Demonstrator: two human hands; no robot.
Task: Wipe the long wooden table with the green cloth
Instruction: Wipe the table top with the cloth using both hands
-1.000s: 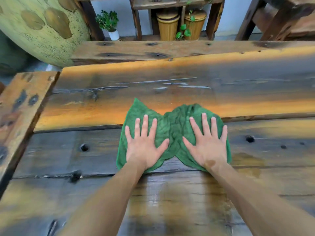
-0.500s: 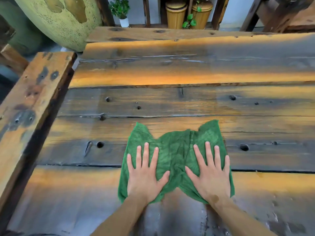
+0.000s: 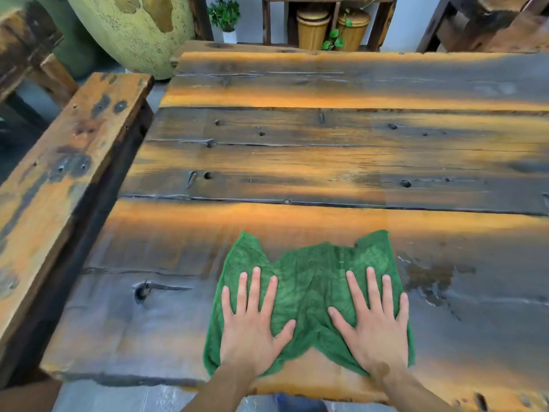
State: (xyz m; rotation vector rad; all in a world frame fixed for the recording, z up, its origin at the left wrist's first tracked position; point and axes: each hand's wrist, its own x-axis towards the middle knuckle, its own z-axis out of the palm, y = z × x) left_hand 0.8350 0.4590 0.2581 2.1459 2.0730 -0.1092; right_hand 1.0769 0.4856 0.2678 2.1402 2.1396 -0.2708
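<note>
Pressing down with both palms, I have the green cloth pinned flat near the front edge of the table. My left hand lies on the cloth's left half and my right hand on its right half; the fingers of both are straight and spread, grasping nothing, only bearing down on the fabric.

The cloth looks like soft, light terry. I judge it will bunch and slide readily, so flat palms spread wide on each half suit it better than a pinch at a corner. It is gathered in a ridge down the middle between my thumbs, and its two far corners poke away from me like ears. Its long axis runs left to right, parallel with the planks and the near edge.

Just right of the cloth sits a dark damp patch on the wood. Beyond, the boards stretch away, streaked orange and grey, with knots and holes. A wooden bench flanks the left side. Farthest off stand a large speckled jar, a small potted plant and two yellow bins.
</note>
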